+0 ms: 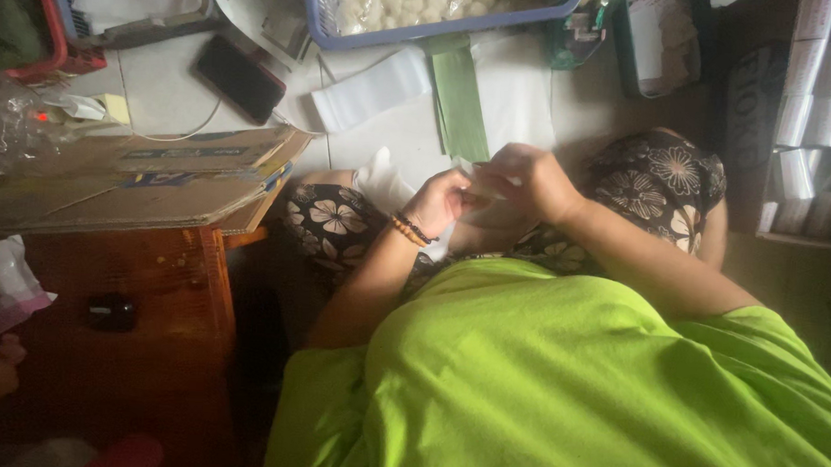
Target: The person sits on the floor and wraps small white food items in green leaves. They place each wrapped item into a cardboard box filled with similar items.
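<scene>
My left hand, with a bead bracelet on the wrist, and my right hand meet over my lap, both pinching a small pale wrapper piece between the fingers. What lies inside it is hidden by my fingers. A long green leaf strip runs from just beyond my hands toward a blue basket full of pale round pieces. A white plastic strip lies beside the leaf on the white surface. My green shirt fills the lower frame.
A black phone with a cable lies on the white surface at the left. Flattened cardboard rests on a wooden stool. Rolls of wrapped stock stand in a box at the right. A red basket sits at top left.
</scene>
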`<state>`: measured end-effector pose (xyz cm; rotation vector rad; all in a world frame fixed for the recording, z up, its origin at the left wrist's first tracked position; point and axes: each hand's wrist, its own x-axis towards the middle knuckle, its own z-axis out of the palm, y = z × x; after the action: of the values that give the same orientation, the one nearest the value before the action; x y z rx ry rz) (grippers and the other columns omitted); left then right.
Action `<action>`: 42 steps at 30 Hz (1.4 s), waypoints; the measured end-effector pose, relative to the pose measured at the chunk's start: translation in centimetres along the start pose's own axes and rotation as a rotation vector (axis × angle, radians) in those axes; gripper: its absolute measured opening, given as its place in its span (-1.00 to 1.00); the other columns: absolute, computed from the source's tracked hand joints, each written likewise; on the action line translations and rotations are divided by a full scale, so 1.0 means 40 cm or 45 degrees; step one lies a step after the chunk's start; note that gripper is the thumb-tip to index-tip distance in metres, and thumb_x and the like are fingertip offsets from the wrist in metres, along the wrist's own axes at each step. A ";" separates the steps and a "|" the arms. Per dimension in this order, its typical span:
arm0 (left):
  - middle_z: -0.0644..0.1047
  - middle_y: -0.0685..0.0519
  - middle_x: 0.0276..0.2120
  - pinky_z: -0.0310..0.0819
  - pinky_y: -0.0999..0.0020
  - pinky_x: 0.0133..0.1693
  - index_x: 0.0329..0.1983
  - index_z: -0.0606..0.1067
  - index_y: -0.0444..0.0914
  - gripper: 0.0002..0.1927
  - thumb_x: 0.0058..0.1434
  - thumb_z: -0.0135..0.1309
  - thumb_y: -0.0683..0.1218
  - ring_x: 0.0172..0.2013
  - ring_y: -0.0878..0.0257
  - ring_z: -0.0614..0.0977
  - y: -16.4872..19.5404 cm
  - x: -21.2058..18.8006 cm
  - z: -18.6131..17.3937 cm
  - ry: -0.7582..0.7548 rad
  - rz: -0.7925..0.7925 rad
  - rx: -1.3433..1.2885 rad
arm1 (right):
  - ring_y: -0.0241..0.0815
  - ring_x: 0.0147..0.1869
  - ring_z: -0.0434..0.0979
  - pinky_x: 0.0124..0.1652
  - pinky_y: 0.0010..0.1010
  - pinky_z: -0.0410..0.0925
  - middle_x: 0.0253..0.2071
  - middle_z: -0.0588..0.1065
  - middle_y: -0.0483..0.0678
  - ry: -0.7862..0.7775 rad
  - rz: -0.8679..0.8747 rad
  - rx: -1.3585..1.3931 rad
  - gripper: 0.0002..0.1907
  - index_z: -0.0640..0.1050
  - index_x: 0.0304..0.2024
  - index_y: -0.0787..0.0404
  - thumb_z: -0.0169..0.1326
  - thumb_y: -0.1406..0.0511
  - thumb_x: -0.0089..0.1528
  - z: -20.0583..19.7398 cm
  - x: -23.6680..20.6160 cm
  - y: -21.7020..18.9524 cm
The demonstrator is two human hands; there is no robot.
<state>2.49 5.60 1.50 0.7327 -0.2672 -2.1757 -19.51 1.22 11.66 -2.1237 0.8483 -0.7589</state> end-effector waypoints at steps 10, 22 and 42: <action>0.61 -0.18 -0.13 0.54 0.04 0.05 0.04 0.46 -0.40 -0.47 0.35 -0.15 0.16 -0.09 -0.03 0.65 0.039 0.024 0.053 0.063 -0.118 -0.092 | 0.10 -0.05 0.60 -0.01 -0.23 0.45 -0.10 0.59 0.06 0.088 -0.068 -0.294 -0.64 0.61 -0.04 0.21 0.30 0.38 0.10 0.020 0.008 -0.013; 0.38 0.17 -0.45 0.54 0.01 -0.16 -0.13 0.38 -0.08 -0.85 0.38 -0.02 0.05 -0.38 0.30 0.47 0.320 0.119 -0.053 0.862 0.649 0.006 | -0.30 -0.02 0.55 0.01 -0.46 0.40 -0.09 0.60 -0.04 0.308 0.738 0.701 -0.66 0.56 0.05 0.39 0.21 0.34 0.26 -0.004 0.000 0.100; 0.49 -0.21 -0.02 0.57 0.13 -0.19 0.17 0.39 -0.31 -0.51 0.44 -0.16 0.16 -0.17 -0.02 0.61 0.601 0.209 -0.077 2.054 1.076 0.611 | -0.32 -0.07 0.53 -0.04 -0.49 0.39 -0.15 0.59 -0.06 0.359 0.829 0.952 -0.69 0.56 0.01 0.40 0.17 0.31 0.28 -0.002 -0.003 0.130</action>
<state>15.28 -16.24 5.55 1.9116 -0.1545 -0.3245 -21.36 -1.46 7.61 -1.0120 1.1012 -0.8467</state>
